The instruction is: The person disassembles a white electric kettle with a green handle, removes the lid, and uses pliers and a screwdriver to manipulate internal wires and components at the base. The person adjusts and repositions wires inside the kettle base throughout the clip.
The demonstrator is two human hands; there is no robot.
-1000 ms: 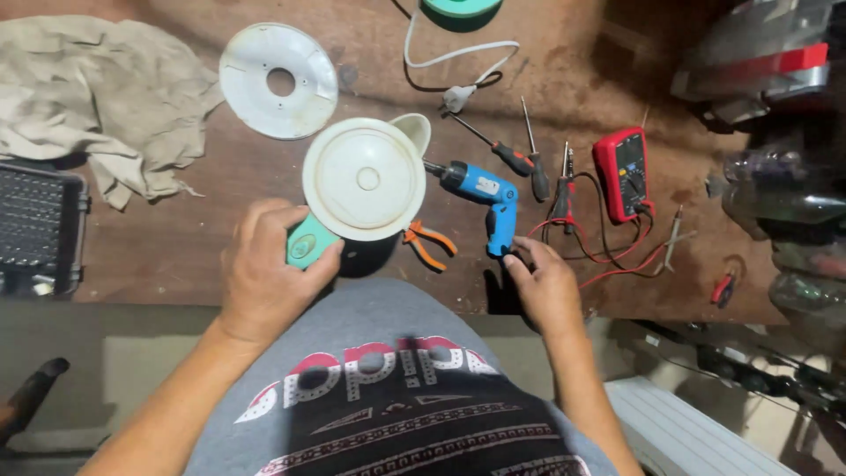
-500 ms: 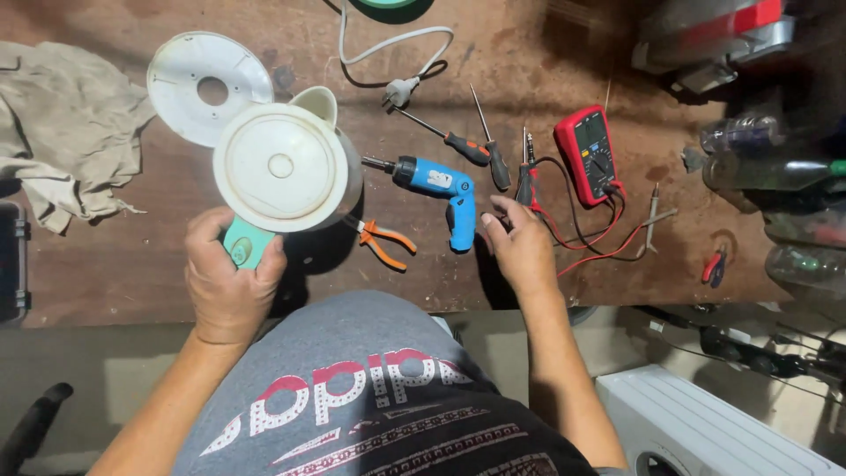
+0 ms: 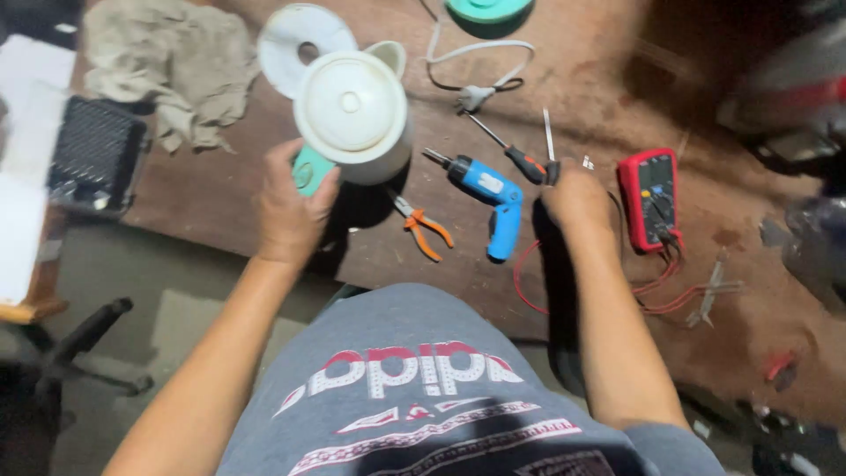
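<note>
White kettle (image 3: 352, 113), green handle (image 3: 310, 169), upturned base

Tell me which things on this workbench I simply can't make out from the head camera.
- Kettle: its handle is mostly covered by the left hand.
- Tool at the right hand: the hand covers its lower part, so whether it is gripped can't be told.
- Green round thing: cut off by the top edge.
- Dark items at far right: blurred and in shadow.
- Meter: its markings are too small to read.

One kettle (image 3: 352, 115), two screwdrivers (image 3: 515, 154), one multimeter (image 3: 648, 198)
</note>
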